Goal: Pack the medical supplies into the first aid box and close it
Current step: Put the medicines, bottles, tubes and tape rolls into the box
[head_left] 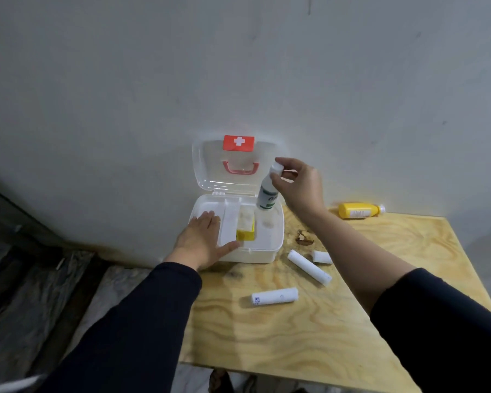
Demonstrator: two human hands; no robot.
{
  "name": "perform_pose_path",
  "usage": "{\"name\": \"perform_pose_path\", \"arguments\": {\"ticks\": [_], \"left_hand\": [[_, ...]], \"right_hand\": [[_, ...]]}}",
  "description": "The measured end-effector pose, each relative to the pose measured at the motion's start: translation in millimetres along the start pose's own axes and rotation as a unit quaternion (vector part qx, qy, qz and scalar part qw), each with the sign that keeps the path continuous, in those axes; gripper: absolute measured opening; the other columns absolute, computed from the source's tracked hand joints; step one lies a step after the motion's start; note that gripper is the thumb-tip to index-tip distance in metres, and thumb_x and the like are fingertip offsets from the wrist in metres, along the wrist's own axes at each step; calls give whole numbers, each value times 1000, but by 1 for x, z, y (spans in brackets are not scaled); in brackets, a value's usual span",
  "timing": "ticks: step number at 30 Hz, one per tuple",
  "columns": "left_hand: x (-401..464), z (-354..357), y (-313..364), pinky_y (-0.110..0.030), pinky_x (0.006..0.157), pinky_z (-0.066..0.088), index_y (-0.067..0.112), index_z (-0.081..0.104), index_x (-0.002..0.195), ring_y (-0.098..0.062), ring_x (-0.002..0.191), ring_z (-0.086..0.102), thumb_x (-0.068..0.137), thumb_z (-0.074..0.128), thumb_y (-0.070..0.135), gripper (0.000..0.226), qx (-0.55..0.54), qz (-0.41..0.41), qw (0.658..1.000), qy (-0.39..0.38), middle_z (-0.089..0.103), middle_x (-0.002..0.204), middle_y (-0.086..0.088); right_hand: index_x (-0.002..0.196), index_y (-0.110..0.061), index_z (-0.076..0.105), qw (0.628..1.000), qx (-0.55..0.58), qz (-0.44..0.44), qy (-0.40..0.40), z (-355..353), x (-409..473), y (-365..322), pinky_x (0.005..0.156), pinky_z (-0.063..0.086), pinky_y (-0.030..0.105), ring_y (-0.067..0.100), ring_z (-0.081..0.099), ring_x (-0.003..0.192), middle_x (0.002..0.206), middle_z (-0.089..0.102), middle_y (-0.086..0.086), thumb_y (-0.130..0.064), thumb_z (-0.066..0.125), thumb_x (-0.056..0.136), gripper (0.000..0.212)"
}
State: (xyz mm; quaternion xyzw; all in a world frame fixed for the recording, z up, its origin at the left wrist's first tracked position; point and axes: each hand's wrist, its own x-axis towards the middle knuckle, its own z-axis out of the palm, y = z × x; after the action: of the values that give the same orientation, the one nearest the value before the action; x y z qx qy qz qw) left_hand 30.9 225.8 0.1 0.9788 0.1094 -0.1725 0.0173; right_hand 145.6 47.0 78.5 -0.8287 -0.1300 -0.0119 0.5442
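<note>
One head-worn camera looks forward and down, close over the table (pixel 352 321) against the wall (pixel 238 66).

one open first aid box (pixel 262 252), two bottles — white (pixel 268 197), yellow (pixel 359 210) — three gauze rolls (pixel 309 267), one yellow carton (pixel 245 232).

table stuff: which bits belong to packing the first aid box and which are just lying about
Belongs to the job:
first aid box, lid open
white bottle, held by the right hand over the box
yellow carton, already inside
yellow bottle
three white rolls
left hand, steadying the box

Just lying about:
brown scrap on the plywood table
</note>
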Motion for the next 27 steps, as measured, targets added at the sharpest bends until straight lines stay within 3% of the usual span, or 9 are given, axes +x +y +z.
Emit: {"name": "perform_pose_path", "arguments": {"ticks": [4,12,19,23,27], "left_hand": [[-1,1,-2,-37,122,8,10,8,155,-22,150,6,80,18,82,105,-7,9,1000,4,5,163,-8],[2,7,-5,-38,123,6,9,9,155,-21,151,4,80,17,82,105,-19,19,999,17,4,164,-8],[2,5,-5,-39,122,9,10,12,155,-22,150,6,79,18,83,105,-18,19,999,18,7,164,-8],[-1,-12,-2,-40,120,18,12,22,152,-24,147,20,80,27,82,100,-24,14,1000,3,20,161,-7],[0,-47,12,-40,110,33,16,32,149,-24,139,36,90,36,69,79,-57,28,997,51,35,154,-2]], "right_hand": [[119,-12,65,998,-57,4,-32,26,-8,20,91,55,32,15,65,97,111,71,4,-10,66,84,36],[121,-11,63,987,-141,35,-68,45,-14,53,92,53,31,21,65,103,116,70,7,-10,61,85,37],[124,-8,60,983,-156,24,-94,43,-13,54,95,51,34,24,63,109,119,67,9,-8,62,84,40],[126,-8,58,982,-158,22,-99,28,-11,52,98,50,32,23,63,110,118,67,11,-15,68,83,44],[123,-9,61,977,-181,15,-114,-1,-3,46,97,46,27,21,63,112,118,68,11,-14,66,86,38]]}}
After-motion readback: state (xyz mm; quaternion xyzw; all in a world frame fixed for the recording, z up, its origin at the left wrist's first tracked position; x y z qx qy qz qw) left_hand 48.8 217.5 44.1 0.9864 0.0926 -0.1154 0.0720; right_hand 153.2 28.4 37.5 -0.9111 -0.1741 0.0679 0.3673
